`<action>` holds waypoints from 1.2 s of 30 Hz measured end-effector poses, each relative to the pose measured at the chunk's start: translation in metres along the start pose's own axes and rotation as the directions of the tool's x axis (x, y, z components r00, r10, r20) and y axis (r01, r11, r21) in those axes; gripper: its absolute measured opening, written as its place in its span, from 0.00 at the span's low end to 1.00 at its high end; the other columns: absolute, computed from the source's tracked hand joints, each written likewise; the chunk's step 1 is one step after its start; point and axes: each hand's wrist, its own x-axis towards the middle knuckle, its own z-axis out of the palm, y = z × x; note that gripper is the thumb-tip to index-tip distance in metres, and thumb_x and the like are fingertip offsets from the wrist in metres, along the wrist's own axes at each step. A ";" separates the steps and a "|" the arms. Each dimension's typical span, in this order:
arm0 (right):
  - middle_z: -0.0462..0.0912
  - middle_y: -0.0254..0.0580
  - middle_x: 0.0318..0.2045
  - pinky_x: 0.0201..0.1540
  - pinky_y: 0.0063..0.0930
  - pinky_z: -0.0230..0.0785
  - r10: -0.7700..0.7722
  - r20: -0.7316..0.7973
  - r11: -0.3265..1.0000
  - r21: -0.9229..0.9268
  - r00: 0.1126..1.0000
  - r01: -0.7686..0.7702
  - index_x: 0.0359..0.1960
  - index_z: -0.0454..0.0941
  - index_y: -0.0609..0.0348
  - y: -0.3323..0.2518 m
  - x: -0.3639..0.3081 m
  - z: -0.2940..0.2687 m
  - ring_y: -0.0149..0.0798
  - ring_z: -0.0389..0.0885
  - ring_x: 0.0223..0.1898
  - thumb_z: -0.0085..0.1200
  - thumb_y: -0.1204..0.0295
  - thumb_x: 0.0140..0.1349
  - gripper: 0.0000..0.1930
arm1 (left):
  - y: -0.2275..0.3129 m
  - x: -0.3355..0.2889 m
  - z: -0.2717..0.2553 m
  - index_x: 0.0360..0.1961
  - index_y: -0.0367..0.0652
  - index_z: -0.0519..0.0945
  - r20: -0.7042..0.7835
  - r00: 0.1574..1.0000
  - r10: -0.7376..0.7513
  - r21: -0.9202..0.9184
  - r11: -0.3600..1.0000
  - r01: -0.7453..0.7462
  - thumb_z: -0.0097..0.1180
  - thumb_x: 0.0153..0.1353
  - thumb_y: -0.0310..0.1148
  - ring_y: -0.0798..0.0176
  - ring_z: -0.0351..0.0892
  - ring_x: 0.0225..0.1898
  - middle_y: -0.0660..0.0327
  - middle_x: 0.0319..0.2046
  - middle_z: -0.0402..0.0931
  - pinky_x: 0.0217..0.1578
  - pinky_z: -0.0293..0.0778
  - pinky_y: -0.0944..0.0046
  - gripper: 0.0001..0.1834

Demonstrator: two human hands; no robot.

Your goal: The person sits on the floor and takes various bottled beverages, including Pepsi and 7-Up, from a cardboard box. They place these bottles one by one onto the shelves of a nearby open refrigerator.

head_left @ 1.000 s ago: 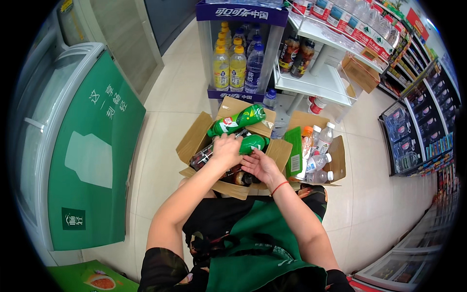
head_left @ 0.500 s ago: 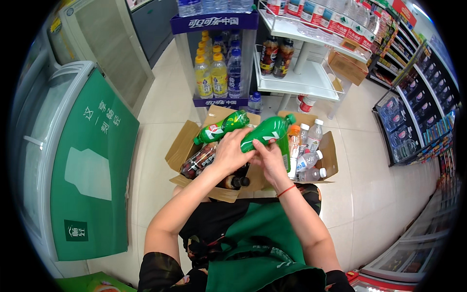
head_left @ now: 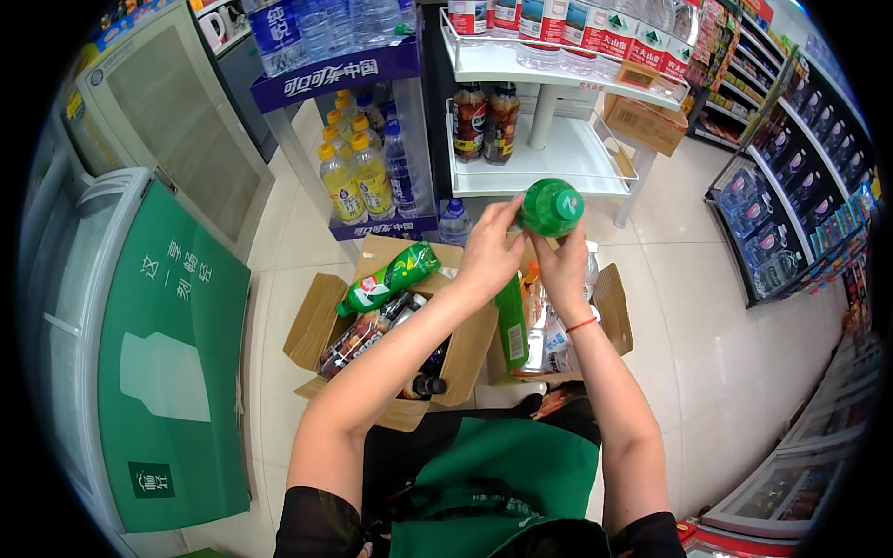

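Holding one green bottle (head_left: 541,197) midair, two hands on it: left hand (head_left: 491,249) and right hand (head_left: 559,268), both clamped round sides. Long axis heavily foreshortened, looks like cap end faces camera. Two cartons (head_left: 612,307) down below, second green bottle (head_left: 391,279) slanting across left one. Two dark bottles (head_left: 500,126) on white shelf (head_left: 558,177).

The raised green bottle (head_left: 553,206) is smooth, glossy, translucent-looking plastic. A 2nd green bottle (head_left: 389,277), shiny plastic, lies at the far edge of the left box (head_left: 313,318), which is matt brown cardboard; so is the right box (head_left: 614,310). 2 dark glossy plastic bottles (head_left: 470,126) stand at the left edge of the smooth white shelf (head_left: 535,177). The green apron (head_left: 521,456) is matt cloth, the floor (head_left: 684,279) pale smooth tile with a soft sheen.
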 end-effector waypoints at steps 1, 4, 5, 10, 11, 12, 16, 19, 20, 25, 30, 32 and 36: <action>0.77 0.56 0.49 0.49 0.37 0.72 -0.025 -0.017 0.999 -0.029 1.000 0.024 0.60 0.61 0.62 0.007 0.010 -0.002 0.54 0.79 0.50 0.62 0.79 0.55 0.31 | 0.001 0.009 0.006 0.64 0.40 0.66 -0.004 1.000 -0.011 -0.045 0.999 0.011 0.54 0.57 0.21 0.48 0.76 0.50 0.49 0.52 0.73 0.49 0.73 0.57 0.31; 0.76 0.55 0.51 0.52 0.37 0.70 -0.027 -0.035 0.996 -0.082 0.999 0.024 0.61 0.61 0.62 0.023 0.038 -0.007 0.53 0.77 0.53 0.59 0.80 0.56 0.30 | 0.004 0.037 0.022 0.64 0.39 0.63 -0.009 0.999 -0.040 -0.131 0.991 0.038 0.50 0.60 0.21 0.53 0.79 0.53 0.48 0.57 0.72 0.50 0.75 0.61 0.28; 0.76 0.55 0.51 0.52 0.37 0.70 -0.024 -0.042 0.996 -0.082 0.999 0.021 0.61 0.61 0.62 0.028 0.047 -0.006 0.53 0.77 0.53 0.59 0.80 0.56 0.30 | 0.002 0.046 0.027 0.63 0.39 0.63 -0.022 0.999 -0.042 -0.166 0.985 0.037 0.50 0.61 0.21 0.53 0.79 0.53 0.48 0.57 0.72 0.49 0.75 0.61 0.28; 0.76 0.54 0.50 0.52 0.39 0.70 -0.034 -0.081 0.996 -0.089 0.996 0.027 0.61 0.61 0.60 0.060 0.083 0.000 0.54 0.77 0.53 0.58 0.78 0.58 0.29 | -0.022 0.087 0.049 0.60 0.38 0.64 -0.052 0.998 -0.045 -0.188 0.982 0.035 0.46 0.63 0.21 0.54 0.79 0.52 0.48 0.56 0.73 0.47 0.74 0.63 0.23; 0.77 0.54 0.50 0.51 0.39 0.70 -0.030 -0.090 0.996 -0.082 0.995 0.022 0.60 0.61 0.60 0.069 0.088 0.001 0.54 0.77 0.52 0.59 0.78 0.58 0.29 | -0.028 0.095 0.052 0.61 0.38 0.64 -0.033 0.999 -0.041 -0.172 0.984 0.035 0.45 0.64 0.21 0.56 0.79 0.52 0.48 0.57 0.72 0.47 0.74 0.63 0.23; 0.77 0.54 0.50 0.50 0.39 0.70 -0.025 -0.100 0.997 -0.075 0.995 0.018 0.60 0.61 0.60 0.078 0.093 0.002 0.55 0.77 0.52 0.59 0.77 0.58 0.28 | -0.034 0.103 0.055 0.61 0.37 0.64 -0.014 0.999 -0.037 -0.156 0.987 0.035 0.45 0.64 0.20 0.57 0.79 0.53 0.48 0.58 0.71 0.47 0.74 0.64 0.23; 0.78 0.55 0.47 0.46 0.41 0.72 -0.025 -0.100 0.993 -0.116 0.995 0.013 0.58 0.62 0.59 0.096 0.109 0.007 0.57 0.79 0.48 0.61 0.74 0.58 0.28 | -0.059 0.123 0.068 0.63 0.36 0.63 0.025 0.998 -0.058 -0.208 0.976 0.062 0.43 0.64 0.20 0.60 0.76 0.55 0.49 0.61 0.67 0.50 0.72 0.65 0.25; 0.80 0.56 0.45 0.43 0.41 0.73 -0.060 -0.077 0.992 -0.115 0.995 0.051 0.58 0.62 0.60 0.115 0.123 0.010 0.57 0.81 0.44 0.62 0.72 0.57 0.29 | -0.075 0.135 0.080 0.64 0.35 0.62 -0.007 0.998 -0.057 -0.290 0.956 0.053 0.42 0.64 0.19 0.60 0.74 0.58 0.48 0.62 0.66 0.54 0.70 0.65 0.25; 0.80 0.55 0.43 0.42 0.41 0.73 -0.034 -0.065 0.988 -0.150 0.997 0.024 0.58 0.62 0.60 0.118 0.124 0.011 0.57 0.81 0.43 0.62 0.71 0.57 0.29 | -0.081 0.139 0.083 0.64 0.35 0.61 -0.028 0.998 -0.052 -0.307 0.951 0.041 0.42 0.64 0.19 0.59 0.73 0.59 0.48 0.62 0.66 0.56 0.69 0.65 0.25; 0.82 0.55 0.37 0.40 0.42 0.74 0.139 -0.013 0.958 -0.253 0.990 -0.138 0.56 0.64 0.62 0.110 0.136 0.016 0.58 0.82 0.40 0.62 0.68 0.57 0.27 | -0.107 0.155 0.088 0.64 0.38 0.65 -0.069 0.996 -0.051 -0.290 0.957 0.029 0.43 0.61 0.23 0.48 0.81 0.41 0.42 0.50 0.77 0.44 0.75 0.57 0.28; 0.83 0.57 0.37 0.40 0.45 0.73 0.083 -0.033 0.945 -0.316 0.996 -0.089 0.55 0.66 0.63 0.129 0.156 0.019 0.60 0.81 0.39 0.63 0.66 0.56 0.27 | -0.113 0.176 0.092 0.66 0.41 0.65 0.001 0.991 -0.137 -0.175 0.975 0.135 0.45 0.59 0.27 0.50 0.82 0.42 0.42 0.49 0.78 0.45 0.75 0.57 0.31; 0.83 0.58 0.36 0.40 0.46 0.73 0.109 -0.031 0.933 -0.342 0.994 -0.113 0.54 0.66 0.64 0.135 0.164 0.019 0.61 0.81 0.39 0.63 0.66 0.56 0.28 | -0.106 0.180 0.093 0.66 0.41 0.66 0.042 0.970 -0.238 -0.163 0.957 0.242 0.46 0.58 0.28 0.49 0.81 0.44 0.42 0.49 0.78 0.46 0.74 0.58 0.31; 0.83 0.58 0.35 0.40 0.46 0.73 0.136 -0.027 0.917 -0.375 0.990 -0.137 0.54 0.67 0.64 0.139 0.174 0.024 0.62 0.81 0.38 0.63 0.66 0.56 0.27 | -0.117 0.187 0.094 0.65 0.41 0.67 0.008 0.975 -0.221 -0.099 0.970 0.221 0.46 0.57 0.29 0.49 0.80 0.48 0.43 0.49 0.78 0.49 0.73 0.58 0.31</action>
